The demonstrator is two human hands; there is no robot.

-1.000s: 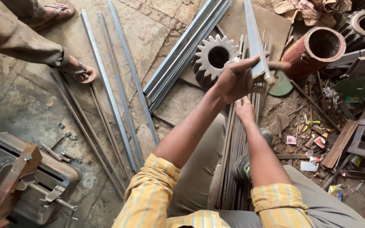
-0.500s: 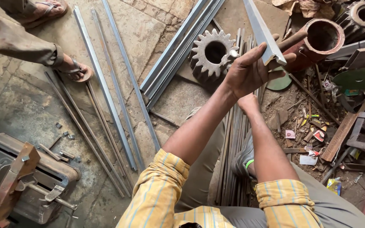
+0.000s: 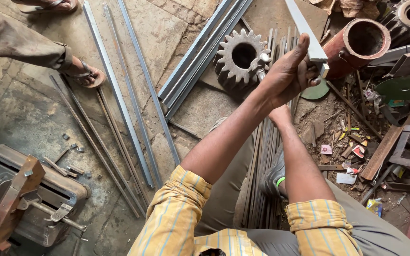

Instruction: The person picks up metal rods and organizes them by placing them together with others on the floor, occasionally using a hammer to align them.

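Steel bar (image 3: pixel 304 28) sits clamped in left hand (image 3: pixel 288 73)'s grip beside gear (image 3: pixel 242 57); right hand's grip hidden.

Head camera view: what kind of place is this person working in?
Most likely a small metal workshop. Long steel strips lie on a stone floor, a large toothed gear wheel sits beside a rusty pipe section, and the left hand grips a grey metal bar.

My sleeves (image 3: pixel 176 213) are yellow with thin blue stripes, the bar (image 3: pixel 304 26) grey, the pipe (image 3: pixel 357 47) rust-red, the disc (image 3: pixel 406 87) green.
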